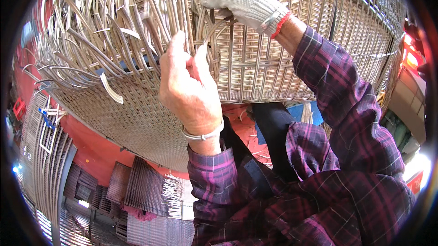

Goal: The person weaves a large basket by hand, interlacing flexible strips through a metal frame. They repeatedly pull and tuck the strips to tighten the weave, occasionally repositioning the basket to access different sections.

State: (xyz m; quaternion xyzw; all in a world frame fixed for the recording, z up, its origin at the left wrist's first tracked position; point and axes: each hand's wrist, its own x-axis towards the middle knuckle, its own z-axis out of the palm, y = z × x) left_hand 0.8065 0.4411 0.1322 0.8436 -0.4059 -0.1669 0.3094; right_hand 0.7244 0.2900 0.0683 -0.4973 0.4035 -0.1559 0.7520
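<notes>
A large woven wicker piece [118,113] spreads before me, with many loose cane strands [114,27] standing up from its upper left. My left hand [189,91], bare with a bangle at the wrist, is partly closed at the base of those strands. Its thumb tip meets the end of a thin curved cane strand [212,31], and its lower fingers are curled out of sight. My right hand [244,2], in a pale knitted glove with a red cuff, is closed higher up, by the other part of the same strand; its fingertips are hidden.
Upright ribs and tight weave form a wicker wall [273,31] behind my right arm. Below left, a red floor [93,148] holds stacked dark woven panels [141,186]. A slatted rack [43,155] stands at the far left, and boxes [410,95] lie at right.
</notes>
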